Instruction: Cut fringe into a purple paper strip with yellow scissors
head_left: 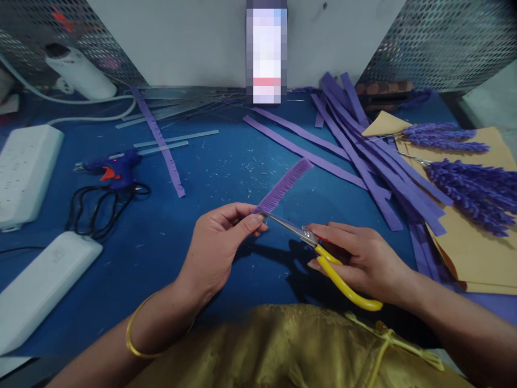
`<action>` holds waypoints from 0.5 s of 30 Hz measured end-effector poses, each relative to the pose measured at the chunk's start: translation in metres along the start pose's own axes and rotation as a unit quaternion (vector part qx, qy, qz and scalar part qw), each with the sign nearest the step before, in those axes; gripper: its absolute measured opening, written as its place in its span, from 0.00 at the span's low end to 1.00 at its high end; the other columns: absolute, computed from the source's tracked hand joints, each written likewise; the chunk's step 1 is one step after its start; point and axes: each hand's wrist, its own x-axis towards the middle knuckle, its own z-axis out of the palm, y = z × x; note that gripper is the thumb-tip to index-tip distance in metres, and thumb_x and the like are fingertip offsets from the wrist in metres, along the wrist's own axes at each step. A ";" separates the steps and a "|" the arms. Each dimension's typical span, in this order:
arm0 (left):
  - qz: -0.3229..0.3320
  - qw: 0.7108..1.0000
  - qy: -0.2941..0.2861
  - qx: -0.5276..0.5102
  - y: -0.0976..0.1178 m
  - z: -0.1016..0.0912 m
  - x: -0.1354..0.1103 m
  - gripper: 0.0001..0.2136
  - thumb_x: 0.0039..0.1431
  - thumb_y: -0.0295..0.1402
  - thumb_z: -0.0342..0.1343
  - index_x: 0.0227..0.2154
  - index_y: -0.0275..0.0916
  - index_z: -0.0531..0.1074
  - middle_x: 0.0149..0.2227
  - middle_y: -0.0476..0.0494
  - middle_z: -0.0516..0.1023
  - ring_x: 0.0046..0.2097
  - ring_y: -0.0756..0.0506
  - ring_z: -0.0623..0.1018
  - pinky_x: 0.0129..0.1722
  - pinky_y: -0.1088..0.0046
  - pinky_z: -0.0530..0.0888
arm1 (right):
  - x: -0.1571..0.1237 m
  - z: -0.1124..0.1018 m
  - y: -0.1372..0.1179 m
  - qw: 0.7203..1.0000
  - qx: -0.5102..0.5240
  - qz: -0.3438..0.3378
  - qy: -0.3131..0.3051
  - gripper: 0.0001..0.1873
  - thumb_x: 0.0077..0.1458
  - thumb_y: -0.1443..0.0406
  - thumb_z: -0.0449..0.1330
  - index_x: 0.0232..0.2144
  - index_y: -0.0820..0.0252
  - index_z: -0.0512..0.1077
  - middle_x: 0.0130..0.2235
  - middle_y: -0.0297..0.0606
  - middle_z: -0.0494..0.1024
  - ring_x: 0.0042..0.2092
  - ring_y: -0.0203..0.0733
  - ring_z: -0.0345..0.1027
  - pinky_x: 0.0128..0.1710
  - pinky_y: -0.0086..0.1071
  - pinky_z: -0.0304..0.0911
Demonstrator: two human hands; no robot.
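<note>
A: Blue table [218, 161] spread out before you, pale board [194, 43] at the back, metal mesh [436, 48] on either side, and a pixelated screen [266, 54] standing upright in the middle!

B: And there you are, dead centre. Your left hand [220, 242] has the purple strip [286, 183] pinched by its near end, thumb against fingers, the far end slanting up to the right over the table. One long edge is snipped into a fringe.

A: Over to your right hand [355, 253]: it's gripping the scissors [349, 288] around the yellow handles, the blades pointing at your left fingertips. Are they touching the strip?

B: Right by its pinched end, but I can't tell whether metal meets purple there.

A: Look right! You've got a heap of uncut strips [363, 145], then purple flowers [472, 188] on tan paper [484, 258].

B: And on your left, a second fringed piece [161, 143] crosses the clear sticks [194, 135]. Just beside it sits the blue glue gun [123, 167], red trigger showing, near a looped black cord [72, 207].

A: Two white blocks [30, 172] lie beyond that, and a gold bangle [128, 334] circles your left wrist!
</note>
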 end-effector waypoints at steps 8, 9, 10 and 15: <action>-0.011 1.000 -0.004 -0.018 -0.002 -0.001 0.002 0.02 0.51 0.31 0.67 0.27 0.39 0.81 0.25 0.50 0.80 0.28 0.52 0.74 0.32 0.78 0.71 | 0.000 0.003 0.000 1.000 0.005 0.010 -0.005 0.20 0.62 0.57 0.62 0.53 0.62 0.71 0.29 0.31 0.69 0.27 0.35 0.62 0.27 0.28 0.57; -0.013 1.000 -0.006 -0.018 -0.002 -0.001 0.001 0.02 0.51 0.31 0.68 0.27 0.39 0.81 0.25 0.50 0.80 0.28 0.52 0.74 0.32 0.78 0.70 | 0.000 0.004 0.001 1.000 0.006 0.013 -0.005 0.21 0.62 0.57 0.62 0.53 0.62 0.70 0.29 0.32 0.69 0.27 0.35 0.62 0.27 0.28 0.57; -0.015 1.000 -0.009 -0.019 -0.002 -0.001 0.001 0.02 0.50 0.31 0.68 0.27 0.39 0.81 0.25 0.49 0.80 0.29 0.52 0.74 0.32 0.78 0.70 | 0.000 0.004 0.001 1.000 0.007 0.016 -0.005 0.22 0.62 0.57 0.63 0.54 0.62 0.70 0.30 0.32 0.69 0.27 0.35 0.63 0.28 0.29 0.57; -0.023 0.999 -0.025 -0.024 -0.002 0.000 0.001 0.02 0.51 0.30 0.67 0.26 0.39 0.81 0.24 0.50 0.80 0.29 0.53 0.74 0.32 0.79 0.70 | 0.000 0.003 0.001 1.000 -0.007 -0.002 0.001 0.21 0.63 0.58 0.62 0.54 0.61 0.70 0.29 0.31 0.68 0.27 0.34 0.62 0.27 0.28 0.57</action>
